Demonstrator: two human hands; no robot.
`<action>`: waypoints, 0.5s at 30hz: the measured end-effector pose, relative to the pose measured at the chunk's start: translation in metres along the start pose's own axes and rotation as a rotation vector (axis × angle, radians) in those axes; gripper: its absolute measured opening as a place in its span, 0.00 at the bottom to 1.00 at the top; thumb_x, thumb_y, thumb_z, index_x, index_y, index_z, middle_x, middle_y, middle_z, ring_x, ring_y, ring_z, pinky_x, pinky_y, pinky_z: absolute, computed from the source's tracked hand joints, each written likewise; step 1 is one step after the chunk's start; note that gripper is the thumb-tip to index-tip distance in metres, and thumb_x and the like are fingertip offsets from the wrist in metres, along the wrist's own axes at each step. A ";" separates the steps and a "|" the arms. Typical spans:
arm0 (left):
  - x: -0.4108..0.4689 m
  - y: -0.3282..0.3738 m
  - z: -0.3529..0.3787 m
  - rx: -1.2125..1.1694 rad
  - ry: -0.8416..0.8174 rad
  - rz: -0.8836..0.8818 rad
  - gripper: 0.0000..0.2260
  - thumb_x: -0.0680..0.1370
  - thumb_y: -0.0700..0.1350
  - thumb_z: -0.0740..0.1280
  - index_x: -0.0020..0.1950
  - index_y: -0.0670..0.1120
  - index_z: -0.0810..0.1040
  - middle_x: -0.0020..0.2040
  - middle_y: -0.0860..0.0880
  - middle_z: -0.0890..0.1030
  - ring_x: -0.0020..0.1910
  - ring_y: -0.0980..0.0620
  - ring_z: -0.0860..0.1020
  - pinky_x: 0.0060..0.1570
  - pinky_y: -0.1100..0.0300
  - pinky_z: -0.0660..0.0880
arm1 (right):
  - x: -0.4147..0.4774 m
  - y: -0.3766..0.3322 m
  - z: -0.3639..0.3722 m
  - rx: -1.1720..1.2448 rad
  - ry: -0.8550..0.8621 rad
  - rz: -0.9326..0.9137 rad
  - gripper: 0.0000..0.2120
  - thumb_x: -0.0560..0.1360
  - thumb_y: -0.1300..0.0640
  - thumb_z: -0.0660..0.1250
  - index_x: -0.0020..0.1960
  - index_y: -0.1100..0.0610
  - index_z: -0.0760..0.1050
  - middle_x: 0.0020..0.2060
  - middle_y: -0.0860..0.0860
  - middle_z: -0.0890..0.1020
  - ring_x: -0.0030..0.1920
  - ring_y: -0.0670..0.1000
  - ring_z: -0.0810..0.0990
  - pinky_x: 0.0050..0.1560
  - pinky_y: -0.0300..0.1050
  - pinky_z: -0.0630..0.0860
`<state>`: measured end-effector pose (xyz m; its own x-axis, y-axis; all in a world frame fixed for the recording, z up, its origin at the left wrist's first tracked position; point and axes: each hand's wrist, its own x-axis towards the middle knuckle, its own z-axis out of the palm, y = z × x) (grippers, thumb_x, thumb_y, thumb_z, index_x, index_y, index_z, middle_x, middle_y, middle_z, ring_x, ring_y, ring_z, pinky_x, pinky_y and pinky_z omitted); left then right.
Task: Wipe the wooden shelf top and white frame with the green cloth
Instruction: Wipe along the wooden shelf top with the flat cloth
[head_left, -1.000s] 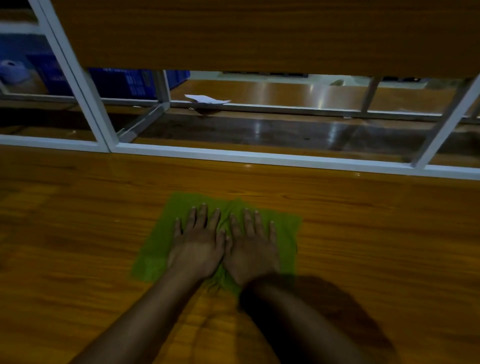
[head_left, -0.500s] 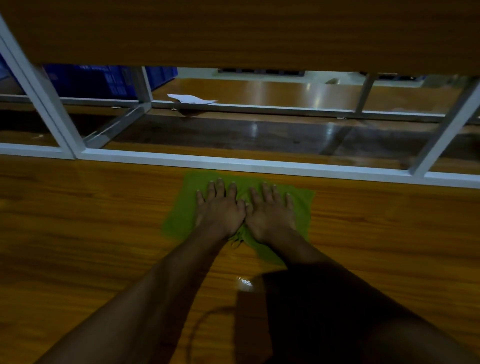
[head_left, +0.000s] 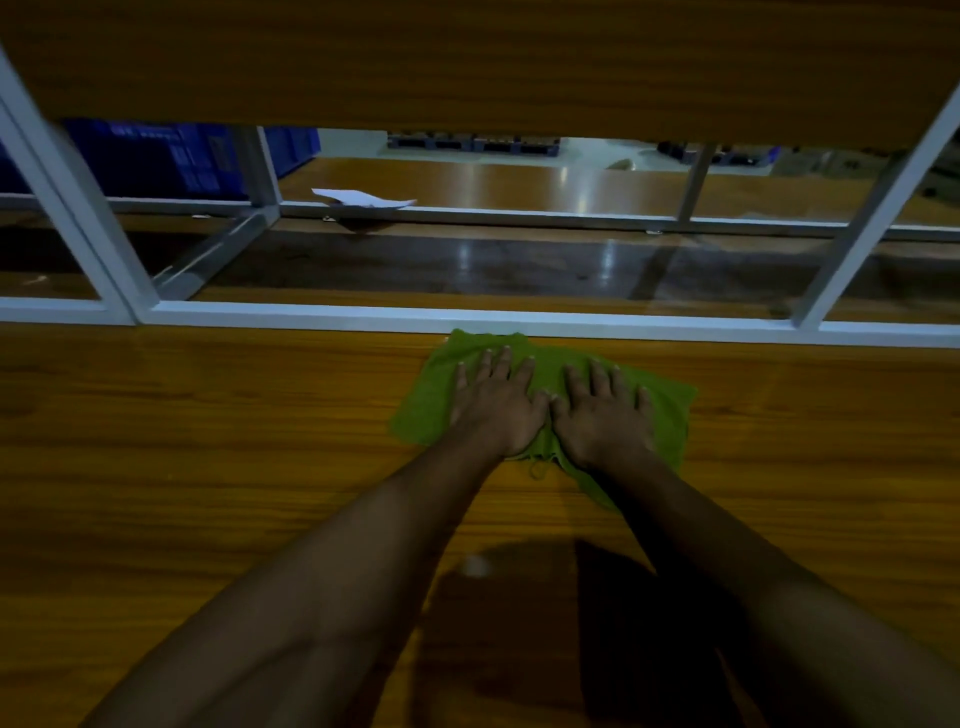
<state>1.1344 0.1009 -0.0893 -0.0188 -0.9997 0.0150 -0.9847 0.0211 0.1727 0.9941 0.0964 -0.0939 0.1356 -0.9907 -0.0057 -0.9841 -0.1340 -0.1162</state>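
Crumpled green cloth (head_left: 426, 410) lies on the brown wooden shelf top (head_left: 208, 441), at its far edge, right of centre, far corner touching the white metal frame rail (head_left: 311, 314); left hand (head_left: 496, 408) and right hand (head_left: 605, 418) flat on it side by side, thumbs touching; white paper sheet (head_left: 363, 198) on rear shelf beyond the rail, left of cloth

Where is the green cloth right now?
In the head view the green cloth lies flat on the wooden shelf top, right of centre, under both hands, its far edge touching the white frame rail.
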 end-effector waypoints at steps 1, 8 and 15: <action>-0.003 -0.012 -0.002 -0.001 0.009 -0.002 0.28 0.82 0.62 0.46 0.80 0.53 0.51 0.81 0.48 0.47 0.79 0.46 0.45 0.75 0.42 0.41 | -0.001 -0.012 0.001 -0.004 -0.011 -0.003 0.30 0.81 0.38 0.41 0.81 0.48 0.46 0.80 0.53 0.46 0.79 0.56 0.42 0.76 0.63 0.42; -0.033 -0.130 -0.023 0.008 0.024 -0.105 0.28 0.82 0.62 0.46 0.80 0.54 0.51 0.81 0.48 0.47 0.79 0.46 0.45 0.75 0.42 0.42 | -0.002 -0.138 0.015 0.006 -0.032 -0.100 0.30 0.82 0.39 0.41 0.81 0.49 0.45 0.80 0.55 0.45 0.79 0.58 0.42 0.75 0.64 0.41; -0.084 -0.243 -0.041 -0.009 0.044 -0.223 0.27 0.82 0.61 0.45 0.80 0.53 0.50 0.81 0.47 0.46 0.79 0.45 0.45 0.75 0.42 0.41 | -0.019 -0.266 0.029 0.013 -0.064 -0.208 0.30 0.82 0.40 0.40 0.81 0.49 0.45 0.80 0.55 0.44 0.79 0.59 0.42 0.75 0.64 0.39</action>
<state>1.3824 0.1799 -0.0918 0.2066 -0.9782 0.0184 -0.9621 -0.1997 0.1858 1.2567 0.1516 -0.0918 0.3428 -0.9384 -0.0431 -0.9328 -0.3345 -0.1340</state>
